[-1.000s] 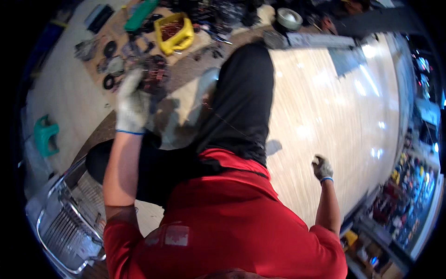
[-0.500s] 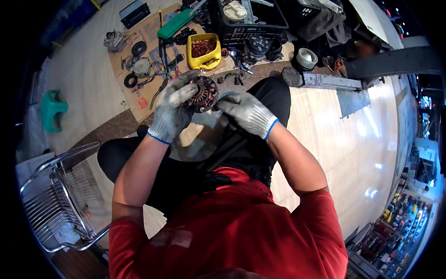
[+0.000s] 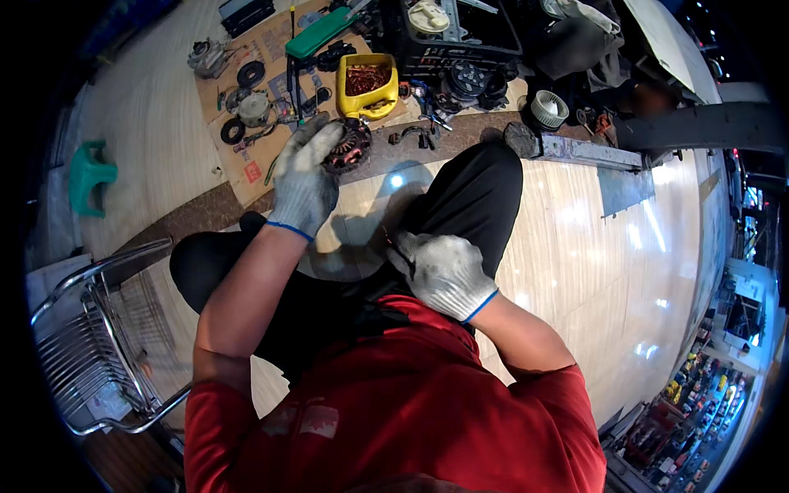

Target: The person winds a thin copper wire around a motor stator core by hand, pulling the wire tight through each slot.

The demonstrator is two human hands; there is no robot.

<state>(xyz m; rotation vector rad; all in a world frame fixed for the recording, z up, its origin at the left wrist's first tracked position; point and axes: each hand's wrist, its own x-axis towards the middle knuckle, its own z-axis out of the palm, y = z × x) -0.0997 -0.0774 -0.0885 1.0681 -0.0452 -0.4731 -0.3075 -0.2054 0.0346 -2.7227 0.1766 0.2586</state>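
Observation:
In my gloved left hand (image 3: pixel 306 177) is a round dark stator (image 3: pixel 352 146) with reddish-brown copper windings, gripped by one side and held tilted above the floor. My right hand (image 3: pixel 448 271), in the same kind of grey-white knit glove with a blue cuff, is drawn back over my lap with its fingers curled. A thin reddish strand (image 3: pixel 388 237) shows by its fingertips; what the fingers hold is too small to make out. Just beyond the stator stands a yellow cut-open jug (image 3: pixel 345 100) holding copper scraps (image 3: pixel 367 79).
Flattened cardboard (image 3: pixel 234 156) carries black rings (image 3: pixel 233 130), tools and a green case (image 3: pixel 319 31). A black crate (image 3: pixel 460 56) stands at the back, with a white fan wheel (image 3: pixel 549 109) to its right. At left are a green stool (image 3: pixel 92 177) and a metal chair (image 3: pixel 103 353).
My right hand has come away from the stator and moved back toward my lap. In my left hand the stator has turned and shifted slightly left.

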